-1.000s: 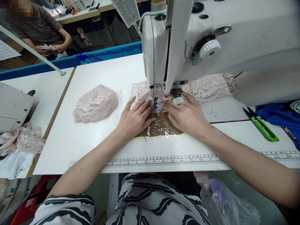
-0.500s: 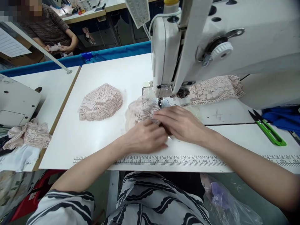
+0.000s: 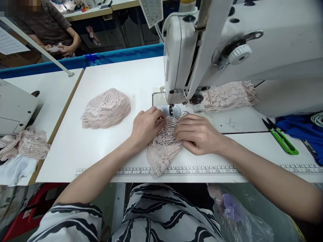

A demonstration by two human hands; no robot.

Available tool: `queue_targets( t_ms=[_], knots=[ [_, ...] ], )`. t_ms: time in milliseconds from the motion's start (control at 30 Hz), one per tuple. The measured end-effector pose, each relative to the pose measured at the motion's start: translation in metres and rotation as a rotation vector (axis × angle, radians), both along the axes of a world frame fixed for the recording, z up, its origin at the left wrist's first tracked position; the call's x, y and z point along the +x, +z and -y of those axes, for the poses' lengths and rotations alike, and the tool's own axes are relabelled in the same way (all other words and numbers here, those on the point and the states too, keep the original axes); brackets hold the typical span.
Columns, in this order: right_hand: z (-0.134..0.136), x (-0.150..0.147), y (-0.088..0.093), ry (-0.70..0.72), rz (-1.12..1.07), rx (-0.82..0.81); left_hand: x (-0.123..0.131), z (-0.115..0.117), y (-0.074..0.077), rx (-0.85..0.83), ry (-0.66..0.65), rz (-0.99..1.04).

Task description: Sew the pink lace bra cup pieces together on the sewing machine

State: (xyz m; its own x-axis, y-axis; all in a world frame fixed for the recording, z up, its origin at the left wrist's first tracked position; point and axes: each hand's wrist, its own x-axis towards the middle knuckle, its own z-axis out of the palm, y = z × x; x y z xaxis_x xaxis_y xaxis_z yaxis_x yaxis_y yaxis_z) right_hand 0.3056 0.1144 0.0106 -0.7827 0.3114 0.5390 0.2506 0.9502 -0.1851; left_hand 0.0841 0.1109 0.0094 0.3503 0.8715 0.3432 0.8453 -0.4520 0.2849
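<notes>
A pale pink lace piece (image 3: 164,149) lies just in front of the sewing machine's presser foot (image 3: 172,109), its pointed end toward me over the table's printed ruler. My left hand (image 3: 147,126) pinches its upper left edge, thumb and fingers together. On the opposite side, my right hand (image 3: 199,133) grips the lace with curled fingers. The sewing machine (image 3: 180,60) stands directly behind both hands. Whether the lace's far edge touches the foot, I cannot tell.
A stack of lace pieces (image 3: 107,109) sits left on the table. More lace (image 3: 229,96) lies under the machine arm. Green-handled snips (image 3: 282,137) and blue cloth (image 3: 295,126) are at right. Another machine (image 3: 16,107) stands at far left. Across the blue-edged table, a person (image 3: 54,30) handles white material.
The lace has come from left of the needle toward me and now hangs point-down between my hands. My left hand has moved up beside the foot; my right hand has shifted slightly.
</notes>
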Motion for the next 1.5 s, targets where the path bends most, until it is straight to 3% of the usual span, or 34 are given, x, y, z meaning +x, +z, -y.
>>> queue_targets(
  t_ms=[100, 200, 267, 333, 567, 800, 1500],
  knots=[
    [0.004, -0.003, -0.002, -0.157, -0.134, -0.02, 0.001, 0.006, 0.003, 0.112, -0.086, 0.055],
    [0.008, -0.005, -0.002, -0.351, -0.194, -0.228, 0.0, 0.013, 0.005, 0.289, -0.185, 0.06],
    [0.01, -0.005, -0.002, -0.357, -0.217, -0.368, 0.0, 0.016, 0.007, 0.371, -0.227, 0.043],
    [0.01, -0.005, -0.002, -0.321, -0.237, -0.41, 0.0, 0.016, 0.007, 0.428, -0.25, 0.011],
    [0.012, -0.003, -0.003, -0.303, -0.198, -0.219, -0.002, 0.013, 0.009, 0.509, -0.293, -0.062],
    [0.013, -0.003, -0.001, -0.241, -0.188, -0.061, -0.002, 0.013, 0.009, 0.45, -0.336, -0.004],
    [0.014, -0.003, 0.0, -0.227, -0.119, -0.07, -0.001, 0.015, 0.008, 0.406, -0.39, 0.046]
  ],
)
